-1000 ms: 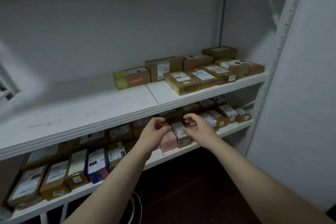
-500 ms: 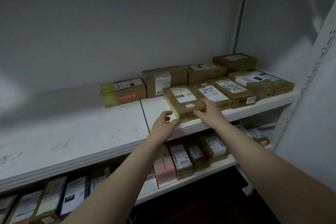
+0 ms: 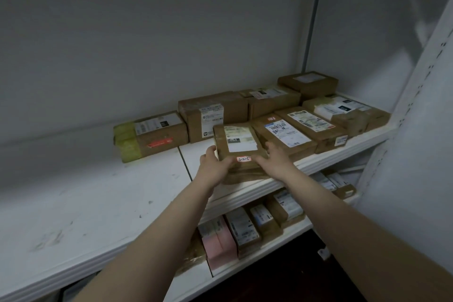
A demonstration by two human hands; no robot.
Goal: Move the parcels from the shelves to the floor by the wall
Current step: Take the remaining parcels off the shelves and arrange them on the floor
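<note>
Left hand (image 3: 215, 167), right hand (image 3: 275, 163) now gripping parcel (image 3: 241, 130), sticker (image 3: 244, 159) 3-2-5

free: open room over shelf board (image 3: 98, 191) at left | blocked: parcels (image 3: 282, 135) packed at right, back wall (image 3: 147, 56) behind

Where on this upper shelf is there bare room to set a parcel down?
The upper shelf is bare left of and in front of the yellow-taped parcel, out to its front edge. From the front parcel rightward it is crowded with boxes; the lower shelf too.
</note>
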